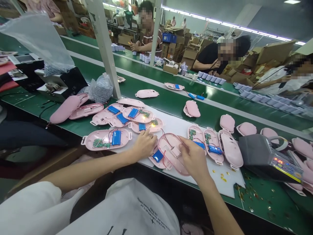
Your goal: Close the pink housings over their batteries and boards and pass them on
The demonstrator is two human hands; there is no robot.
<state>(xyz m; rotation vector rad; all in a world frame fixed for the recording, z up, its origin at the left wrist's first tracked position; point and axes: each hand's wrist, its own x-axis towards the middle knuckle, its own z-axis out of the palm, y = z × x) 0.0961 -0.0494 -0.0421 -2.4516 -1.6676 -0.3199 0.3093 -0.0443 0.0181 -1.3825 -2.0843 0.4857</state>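
Note:
My right hand [194,156] grips the edge of a pink plastic shell half [172,147], its inner side up, with red wires running from it. Partly under it lies another shell half with a blue battery pack [157,156]. My left hand [144,145] is curled, fingers bunched near the wires; what they pinch is hidden. Just beyond its fingertips is a pink shell half with a glowing green circuit board [154,123]. Left of that hand, another open shell half [107,139] holds a board and a blue battery.
A dark machine with a red display [278,161] stands at right by pink shells. Yellow scraps [223,178] lie on the white sheet [226,189]. A metal post [104,49] rises at left, beside bags of small parts [101,89]. Co-workers sit across the green conveyor line [161,101].

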